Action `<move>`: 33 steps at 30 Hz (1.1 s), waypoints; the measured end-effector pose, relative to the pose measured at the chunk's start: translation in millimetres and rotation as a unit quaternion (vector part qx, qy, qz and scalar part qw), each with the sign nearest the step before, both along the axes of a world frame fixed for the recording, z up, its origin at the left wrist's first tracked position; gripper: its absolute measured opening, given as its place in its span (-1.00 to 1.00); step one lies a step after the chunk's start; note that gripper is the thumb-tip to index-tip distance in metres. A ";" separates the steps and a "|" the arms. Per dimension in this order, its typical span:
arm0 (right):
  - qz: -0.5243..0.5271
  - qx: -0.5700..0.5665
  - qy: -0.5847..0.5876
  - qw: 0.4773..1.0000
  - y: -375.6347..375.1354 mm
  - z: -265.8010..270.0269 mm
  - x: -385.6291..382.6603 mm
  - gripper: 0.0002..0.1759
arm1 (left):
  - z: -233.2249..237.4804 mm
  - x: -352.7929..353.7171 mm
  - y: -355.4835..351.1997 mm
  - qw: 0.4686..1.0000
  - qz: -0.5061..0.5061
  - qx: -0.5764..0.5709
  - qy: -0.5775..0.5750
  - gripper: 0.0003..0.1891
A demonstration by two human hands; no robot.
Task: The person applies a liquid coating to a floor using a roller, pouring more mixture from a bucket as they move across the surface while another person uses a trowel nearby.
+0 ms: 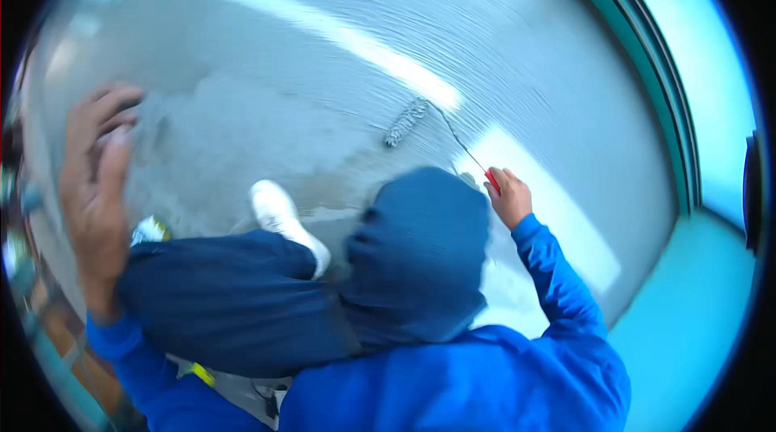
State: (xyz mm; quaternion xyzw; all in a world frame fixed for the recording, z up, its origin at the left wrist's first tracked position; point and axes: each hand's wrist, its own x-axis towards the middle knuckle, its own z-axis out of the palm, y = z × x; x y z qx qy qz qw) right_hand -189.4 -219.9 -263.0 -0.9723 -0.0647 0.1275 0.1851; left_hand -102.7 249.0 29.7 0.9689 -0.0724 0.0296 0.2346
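The knee, bent and in dark blue cloth, sits nearest in the middle and blocks the stretch of floor right under the person. Left of the knee the same leg runs sideways, and a white shoe pokes up just beyond it. Further left of the knee, close to the lens and blurred, the left hand is raised with its fingers half curled; I cannot tell whether they grip anything. A small yellow-and-white pack shows between that hand and the leg (too blurred to say what it is).

Just right of the knee's top, the right hand comes out of a bright blue sleeve, fingers clenched around the red grip of the roller. Its thin wire rod slants up and left past the knee, and the fuzzy head lies on the floor beyond the knee, at the edge of a darker grey patch. Pale bands of glare cross the floor on both sides of the head.

Far right of the knee, a green frame curves along the floor's edge, with bright glass behind it.
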 end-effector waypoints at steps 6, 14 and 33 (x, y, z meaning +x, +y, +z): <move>-0.123 -0.093 0.052 0.987 -95.1 14.0 -88.9 -0.82 | -1.9 40.3 49.0 0.996 -0.033 0.081 0.018 -0.67; -0.199 -0.230 0.100 0.947 -152.0 -81.7 -118.4 -0.86 | -46.8 125.8 144.8 0.981 -0.072 0.176 -0.037 -0.64; -0.081 0.183 -0.075 0.977 -5.0 -25.3 312.4 -0.63 | -114.7 97.5 149.1 0.989 0.025 -0.113 0.092 -0.69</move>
